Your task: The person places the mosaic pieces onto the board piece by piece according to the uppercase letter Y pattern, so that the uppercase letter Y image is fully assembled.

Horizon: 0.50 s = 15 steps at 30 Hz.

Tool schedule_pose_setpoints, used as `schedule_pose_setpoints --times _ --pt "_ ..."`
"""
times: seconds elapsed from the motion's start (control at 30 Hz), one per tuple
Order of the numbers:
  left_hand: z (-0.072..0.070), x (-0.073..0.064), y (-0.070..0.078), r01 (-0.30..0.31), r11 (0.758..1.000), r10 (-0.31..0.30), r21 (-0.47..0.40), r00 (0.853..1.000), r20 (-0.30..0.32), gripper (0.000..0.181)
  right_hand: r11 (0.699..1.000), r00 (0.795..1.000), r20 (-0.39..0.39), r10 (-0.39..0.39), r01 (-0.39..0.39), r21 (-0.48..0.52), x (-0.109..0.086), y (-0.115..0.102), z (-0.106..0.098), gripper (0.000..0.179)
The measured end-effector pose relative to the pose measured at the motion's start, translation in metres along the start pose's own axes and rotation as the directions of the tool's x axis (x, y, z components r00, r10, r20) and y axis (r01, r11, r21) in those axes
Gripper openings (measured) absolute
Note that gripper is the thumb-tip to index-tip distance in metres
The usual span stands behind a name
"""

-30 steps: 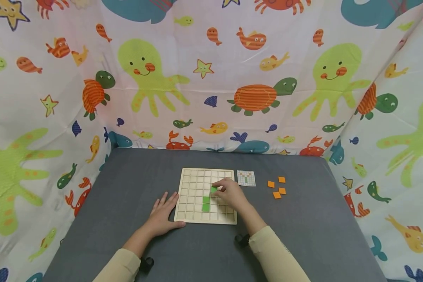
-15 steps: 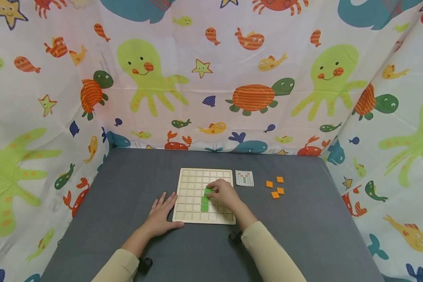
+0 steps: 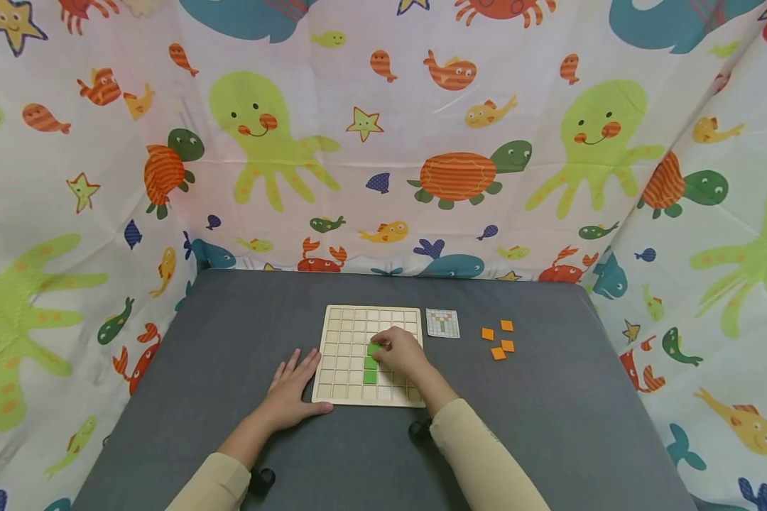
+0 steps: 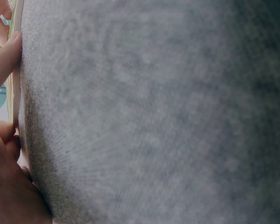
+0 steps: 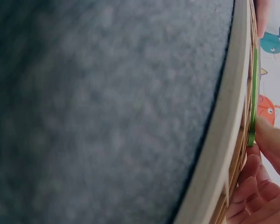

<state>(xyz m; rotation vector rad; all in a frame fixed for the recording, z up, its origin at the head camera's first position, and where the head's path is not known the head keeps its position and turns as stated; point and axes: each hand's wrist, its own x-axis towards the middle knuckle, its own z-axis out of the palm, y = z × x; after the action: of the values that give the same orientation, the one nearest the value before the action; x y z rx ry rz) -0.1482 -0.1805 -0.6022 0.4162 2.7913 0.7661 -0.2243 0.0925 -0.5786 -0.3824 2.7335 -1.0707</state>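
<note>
- The far green tile [image 3: 373, 348] is pinched by the curled fingers of the right hand [image 3: 404, 353], and is placed just left of that hand on the wooden board [image 3: 345, 355].
- A line running near to far is formed by this tile with the middle green tile [image 3: 370, 363] and the near green tile [image 3: 370, 377]; no long axis is shown by the square tile itself.
- Whether it is fully seated in its square cannot be told, as its right side is covered by fingertips.
- The tile is approached more closely by the right hand; the left hand [image 3: 292, 390] is kept well apart, to the left.
- Nothing is gripped by the left hand: the board's left edge is touched by straight, spread fingers, its near edge by the thumb.
</note>
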Motion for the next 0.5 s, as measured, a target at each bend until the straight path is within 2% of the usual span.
schedule_pose_setpoints --times 0.23,0.5 --pt "-0.0003 0.0006 0.0004 0.005 1.0 -0.005 0.008 1.0 0.0 0.113 1.0 1.0 -0.012 0.015 -0.015 -0.022 0.0024 -0.0007 0.0033 0.018" --pt "0.0012 0.0012 -0.0016 0.007 1.0 -0.007 0.009 1.0 -0.006 0.114 1.0 1.0 -0.009 0.024 -0.024 -0.006 0.0039 -0.0006 0.0038 0.023"
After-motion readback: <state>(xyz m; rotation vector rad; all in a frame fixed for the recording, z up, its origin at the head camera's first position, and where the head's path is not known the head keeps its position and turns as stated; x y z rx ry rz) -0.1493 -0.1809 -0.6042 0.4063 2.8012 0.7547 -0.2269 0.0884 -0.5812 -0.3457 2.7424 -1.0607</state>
